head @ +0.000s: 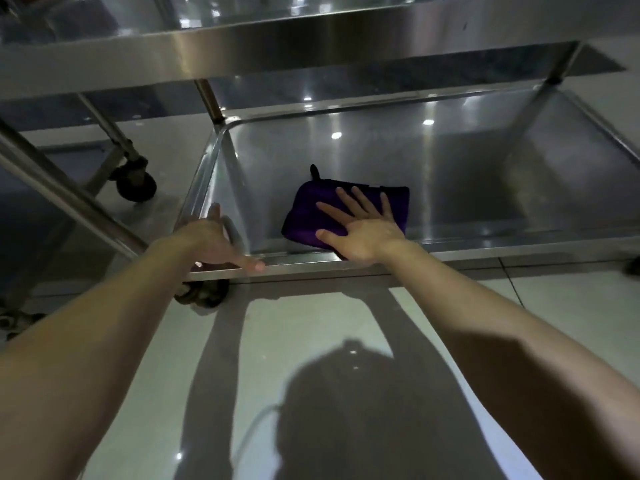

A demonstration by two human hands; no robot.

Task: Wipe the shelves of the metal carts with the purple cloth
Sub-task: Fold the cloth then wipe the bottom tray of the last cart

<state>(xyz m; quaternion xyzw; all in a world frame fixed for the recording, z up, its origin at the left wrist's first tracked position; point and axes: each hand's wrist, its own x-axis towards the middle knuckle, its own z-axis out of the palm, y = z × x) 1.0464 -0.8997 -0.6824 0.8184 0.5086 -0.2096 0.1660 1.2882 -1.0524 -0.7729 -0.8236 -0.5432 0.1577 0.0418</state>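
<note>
Every place here is given from the front rim point(485, 251) of the cart's bottom shelf.

On the near side of that rim is tiled floor point(571, 306). A caster point(201, 296) sits under the rim's left end.

On the rim at its left corner, the left hand point(211, 240) rests as a brace. Its thumb lies along the rim and 1 finger reaches up the side edge. It looks relaxed rather than clenched.

Just past the rim, on the shelf's left half, the right hand point(360, 233) lies flat with 5 digits spread. It presses down on the purple cloth point(311, 209) and does not pinch it. The cloth is folded into a rectangle and touches the shelf floor close behind the rim. Its long axis runs roughly parallel to the rim. Most of its visible area lies left of and beyond the palm, so this hand is plainly the one to drive it.

A small dark loop point(313, 169) at the cloth's far-left corner points away from the rim.

Right of the cloth, the shelf floor stretches well away along the rim. A sweep in that direction would probably carry the cloth along its own long axis.

Farther back and above is the upper shelf point(311, 39). Off to the left is another cart's wheel point(135, 181).
</note>
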